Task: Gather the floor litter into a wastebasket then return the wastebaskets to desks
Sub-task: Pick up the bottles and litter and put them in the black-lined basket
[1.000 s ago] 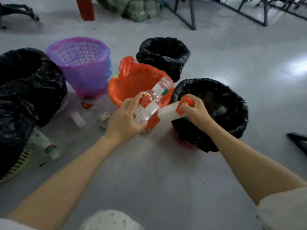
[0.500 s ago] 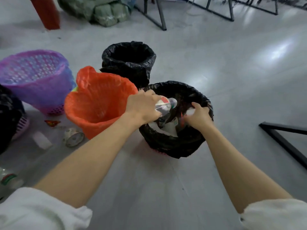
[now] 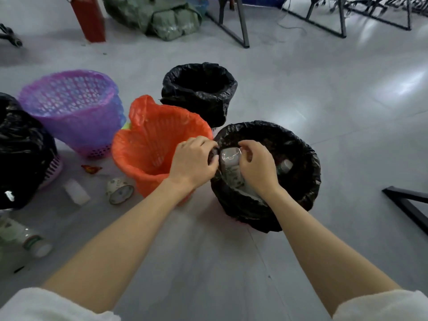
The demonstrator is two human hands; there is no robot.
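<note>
A black-lined wastebasket point(image 3: 298, 188) stands on the grey floor in front of me. A clear plastic bottle point(image 3: 230, 162) sticks bottom-up inside it at the left wall, and another bottle point(image 3: 285, 166) lies deeper inside. My right hand point(image 3: 258, 169) curls over the upturned bottle and grips it from the right. My left hand point(image 3: 193, 163) has its fingers curled on the liner's rim just left of that bottle. On the floor to the left lie a paper cup point(image 3: 120, 190), a white block point(image 3: 76, 192), a red wrapper point(image 3: 91, 169) and a labelled bottle point(image 3: 25, 237).
An orange-lined basket point(image 3: 148, 144) touches the black one on its left. Around them stand a purple basket point(image 3: 69, 105), a second black-lined basket point(image 3: 199, 89) behind and a big black bag point(image 3: 20, 147) at far left. A black metal frame point(image 3: 407, 205) lies right; desk legs point(image 3: 240, 26) stand behind.
Both hands carried their bottles over the black-lined basket and lowered them in. My right hand shifted left onto the upturned bottle, and my left hand went from that bottle to the liner's rim.
</note>
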